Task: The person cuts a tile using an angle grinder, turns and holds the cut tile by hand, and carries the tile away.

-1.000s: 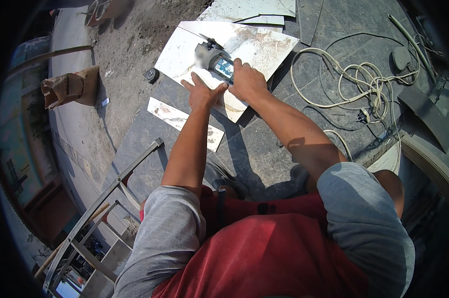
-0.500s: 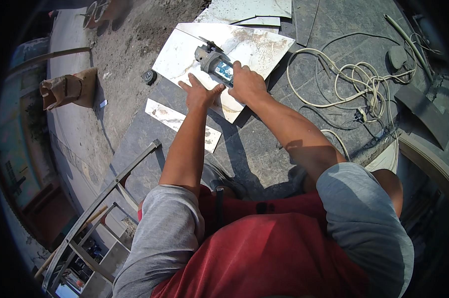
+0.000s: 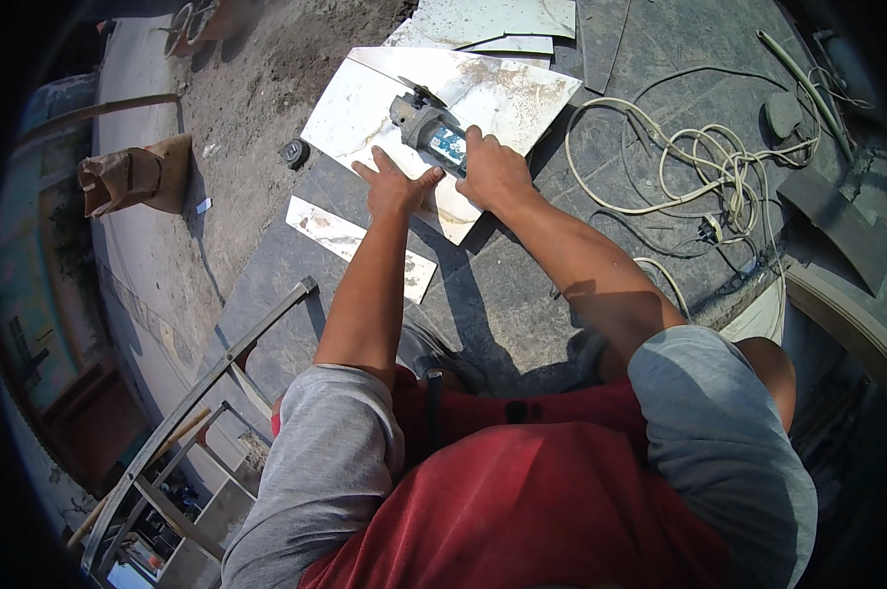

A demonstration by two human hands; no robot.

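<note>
My right hand (image 3: 495, 175) is wrapped round the body of an angle grinder (image 3: 432, 132). The grinder's thin disc (image 3: 423, 92) stands on edge at the far end, against a white marbled tile (image 3: 502, 93). A straight dark line runs across the tile from its far left edge to the disc. My left hand (image 3: 392, 187) lies with fingers spread on the tile's near left edge, just left of the grinder. Closer to me, a narrow tile strip (image 3: 360, 242) lies on the grey floor, apart from the large tile.
Pale cord (image 3: 723, 177) lies in loops to the right, beside a plug (image 3: 710, 228). More broken tiles (image 3: 493, 22) are at the far side. A tape measure (image 3: 293, 153) and a paper sack (image 3: 137, 175) sit to the left. A metal frame (image 3: 218, 365) stands near left.
The grinder and my right hand have shifted slightly to the right along the tile. My left hand has stayed in place.
</note>
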